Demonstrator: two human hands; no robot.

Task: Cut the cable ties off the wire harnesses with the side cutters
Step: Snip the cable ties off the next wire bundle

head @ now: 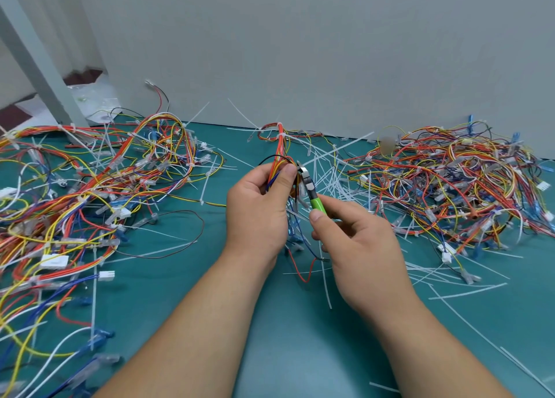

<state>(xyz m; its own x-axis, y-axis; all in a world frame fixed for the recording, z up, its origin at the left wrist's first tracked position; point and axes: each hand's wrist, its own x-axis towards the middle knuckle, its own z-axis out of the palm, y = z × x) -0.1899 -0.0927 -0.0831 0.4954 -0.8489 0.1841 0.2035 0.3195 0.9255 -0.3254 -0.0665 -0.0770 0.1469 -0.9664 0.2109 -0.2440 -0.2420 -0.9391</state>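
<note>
My left hand [261,205] grips a wire harness [280,148] of orange, yellow, blue and black wires, lifted above the green mat. A white cable tie [280,135] wraps the harness farther back. My right hand [354,238] holds the side cutters [310,192] by their green handles. The metal jaws sit against the bundle just right of my left thumb. Whether the jaws are around a tie is hidden by the thumb and wires.
A large heap of tied harnesses [90,193] covers the left of the green mat [270,337]. Another tangled heap [450,187] lies at the right. Cut white ties [330,169] are strewn across the middle and right. A grey wall [300,52] stands behind.
</note>
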